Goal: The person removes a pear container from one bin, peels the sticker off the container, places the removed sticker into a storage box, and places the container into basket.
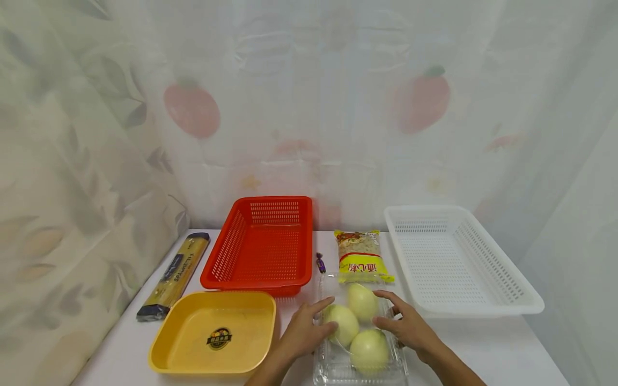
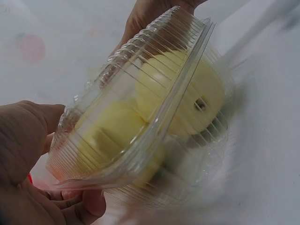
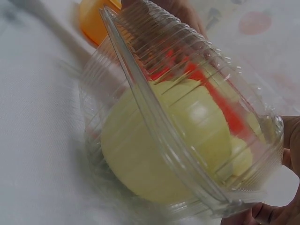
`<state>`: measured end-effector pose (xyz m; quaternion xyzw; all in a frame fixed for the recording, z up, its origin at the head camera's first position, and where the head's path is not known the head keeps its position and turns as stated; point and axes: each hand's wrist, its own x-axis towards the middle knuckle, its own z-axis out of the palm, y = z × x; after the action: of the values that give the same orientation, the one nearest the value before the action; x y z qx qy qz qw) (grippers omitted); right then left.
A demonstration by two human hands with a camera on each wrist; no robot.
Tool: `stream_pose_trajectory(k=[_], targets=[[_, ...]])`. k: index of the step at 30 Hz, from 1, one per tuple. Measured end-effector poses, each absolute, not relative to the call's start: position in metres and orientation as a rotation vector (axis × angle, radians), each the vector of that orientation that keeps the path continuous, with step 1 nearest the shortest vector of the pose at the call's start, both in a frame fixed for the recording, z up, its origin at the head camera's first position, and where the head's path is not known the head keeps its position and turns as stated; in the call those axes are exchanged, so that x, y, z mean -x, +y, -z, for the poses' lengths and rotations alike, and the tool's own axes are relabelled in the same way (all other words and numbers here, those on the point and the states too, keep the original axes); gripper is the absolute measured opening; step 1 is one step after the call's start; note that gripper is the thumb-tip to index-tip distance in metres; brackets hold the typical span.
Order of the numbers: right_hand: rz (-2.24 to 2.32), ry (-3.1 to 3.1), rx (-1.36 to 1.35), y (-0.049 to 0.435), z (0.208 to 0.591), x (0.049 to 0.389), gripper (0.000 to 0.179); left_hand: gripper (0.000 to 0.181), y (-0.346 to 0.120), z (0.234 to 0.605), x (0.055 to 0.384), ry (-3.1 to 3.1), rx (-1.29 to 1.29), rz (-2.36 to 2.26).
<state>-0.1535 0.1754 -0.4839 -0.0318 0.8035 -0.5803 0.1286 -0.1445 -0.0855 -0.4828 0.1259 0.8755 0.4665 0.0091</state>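
Three pale yellow-green round fruits [image 1: 369, 351] lie inside a clear plastic clamshell box [image 1: 333, 364], its lid lying over them. My left hand [image 1: 305, 331] holds the left side of the box, thumb on top. In the left wrist view, the fingers of that hand [image 2: 28, 164] curl under the box's rim. On the opposite side my right hand [image 1: 406, 326] grips the box the same way, thumb over the top. Ribbed plastic walls [image 3: 154, 117] show close up in the right wrist view, tilted there, with a large fruit [image 3: 164, 140] behind them.
A yellow tray [image 1: 241, 327] stands left of the box, with a red basket [image 1: 277, 257] behind it. Spaghetti in a pack [image 1: 176, 276] lies at the far left. Behind the box are a purple-wrapped candy [image 1: 321, 262] and a yellow pasta bag [image 1: 361, 254]. A white basket [image 1: 458, 262] stands at right.
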Motion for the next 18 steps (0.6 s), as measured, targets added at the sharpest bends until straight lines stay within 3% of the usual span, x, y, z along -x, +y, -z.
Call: stream_pose_trajectory(k=[18], targets=[[1.698, 2.331, 0.107, 0.1763, 0.4793, 0.1527, 0.063, 0.056, -0.082, 0.4775, 0.1453, 2.629, -0.307, -1.524]])
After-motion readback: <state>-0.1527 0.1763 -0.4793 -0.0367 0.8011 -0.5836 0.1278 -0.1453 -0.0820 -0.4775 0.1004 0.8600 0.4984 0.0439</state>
